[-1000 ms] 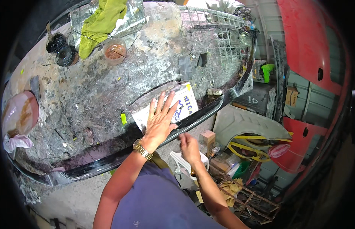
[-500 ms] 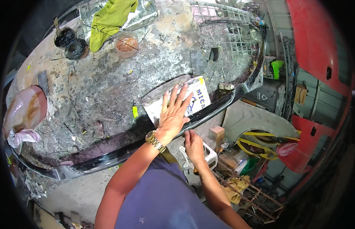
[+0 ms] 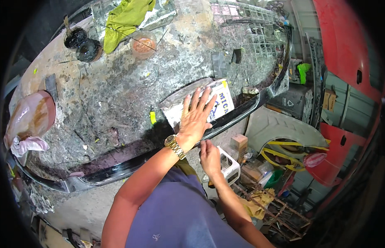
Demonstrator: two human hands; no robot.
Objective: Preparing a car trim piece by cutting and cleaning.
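My left hand, with a gold-coloured watch at the wrist, lies flat with fingers spread on a white printed plastic sheet or bag. The sheet rests on the stained worktable, at the near edge beside a long glossy black curved trim piece. Just below that trim, my right hand is closed, its fingers curled toward the strip's underside. Whatever it grips, if anything, is hidden. Left of the sheet is a small yellow-green tape piece.
Dark pots, a tub of orange-brown material and a green cloth sit at the far side. A pinkish curved piece lies left. To the right are a grey fender-like panel, cardboard box, white plastic frame and red panels.
The whole view has shifted slightly, so the table and things on it appear a little farther right. Both hands keep nearly the same pose and place at the sheet and trim.
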